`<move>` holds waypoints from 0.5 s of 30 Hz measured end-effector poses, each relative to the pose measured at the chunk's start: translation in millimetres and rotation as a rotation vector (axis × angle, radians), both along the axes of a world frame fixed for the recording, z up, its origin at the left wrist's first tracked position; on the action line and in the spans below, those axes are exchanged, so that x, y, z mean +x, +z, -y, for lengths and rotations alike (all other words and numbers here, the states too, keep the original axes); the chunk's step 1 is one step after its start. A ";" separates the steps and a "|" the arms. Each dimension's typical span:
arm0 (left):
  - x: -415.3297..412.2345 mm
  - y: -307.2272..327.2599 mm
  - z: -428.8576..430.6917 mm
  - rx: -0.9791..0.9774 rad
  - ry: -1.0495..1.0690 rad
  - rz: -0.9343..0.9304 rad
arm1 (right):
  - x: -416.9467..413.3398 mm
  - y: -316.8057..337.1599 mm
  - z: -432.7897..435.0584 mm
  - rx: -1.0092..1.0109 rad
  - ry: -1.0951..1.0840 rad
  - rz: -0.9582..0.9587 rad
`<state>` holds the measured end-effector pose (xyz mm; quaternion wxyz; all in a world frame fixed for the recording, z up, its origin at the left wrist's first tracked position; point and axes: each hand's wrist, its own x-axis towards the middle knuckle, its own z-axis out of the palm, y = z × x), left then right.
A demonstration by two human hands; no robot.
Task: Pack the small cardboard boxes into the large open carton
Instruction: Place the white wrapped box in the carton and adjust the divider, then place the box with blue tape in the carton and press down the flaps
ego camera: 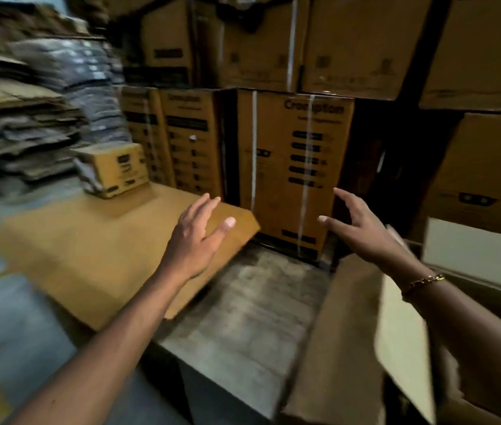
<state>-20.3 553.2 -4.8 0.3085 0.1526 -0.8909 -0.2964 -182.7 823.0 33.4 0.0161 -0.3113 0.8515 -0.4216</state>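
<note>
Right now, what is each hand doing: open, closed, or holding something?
Left hand: open, holding nothing.
Right hand: open, holding nothing.

The small cardboard box (114, 170) is coloured yellow-tan and marked with black printed blocks. The flaps of the large open carton (89, 246) are seen in warm golden brown, and the surface between them is streaked and mottled in grey-beige. The stacked cartons (292, 167) behind are coloured brown, printed with rows of black bars and dark lettering, and crossed by white upright straps. A gold chain bracelet (423, 282) is worn on the right wrist. The floor (13, 332) is shown blue-grey, flecked with yellow. The pile of flattened cardboard (13, 133) is coloured grey-brown.
</note>
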 end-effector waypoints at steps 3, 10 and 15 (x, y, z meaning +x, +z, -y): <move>48.0 -5.1 88.0 0.036 0.086 -0.004 | 17.6 2.4 94.9 -0.027 0.070 0.031; 140.0 -15.0 243.8 0.128 0.270 -0.027 | 60.8 -9.2 273.7 -0.019 0.228 0.080; 169.6 -24.1 324.8 0.150 0.383 -0.073 | 70.6 -26.2 372.4 -0.018 0.276 0.119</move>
